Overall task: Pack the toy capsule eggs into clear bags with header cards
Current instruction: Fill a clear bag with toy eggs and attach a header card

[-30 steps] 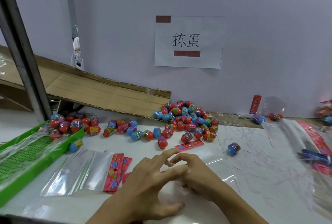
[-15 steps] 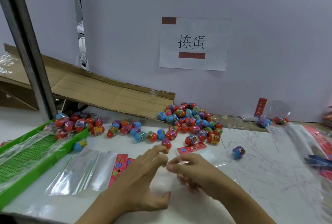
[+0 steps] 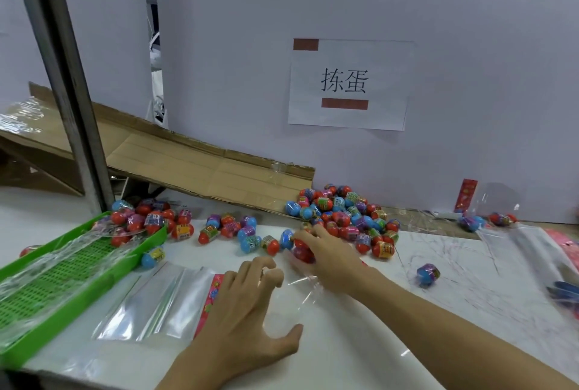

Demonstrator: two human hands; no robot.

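I see the right hand (image 3: 329, 256) out at the near edge of the main egg pile (image 3: 344, 217), fingers curled over a red egg (image 3: 302, 253); how firm the grip is, I can't tell. Left hand (image 3: 247, 305) rests on a clear bag (image 3: 294, 292) on the table (image 3: 438, 311), fingers bent, thumb spread; I can't tell if it pinches the film. Green tray (image 3: 40, 292) at left: crumpled clear film inside, eggs heaped at its far end, left part cut off by the frame. Flat bags (image 3: 156, 302) with a pink header card (image 3: 213, 289) lie beside the tray, card half hidden under the left hand. Loose row of eggs (image 3: 238, 233) between tray and pile. One blue egg (image 3: 428, 274) sits apart, right. Far right: bagged eggs (image 3: 482, 220) against the wall, blurred; frame-edge items unreadable.
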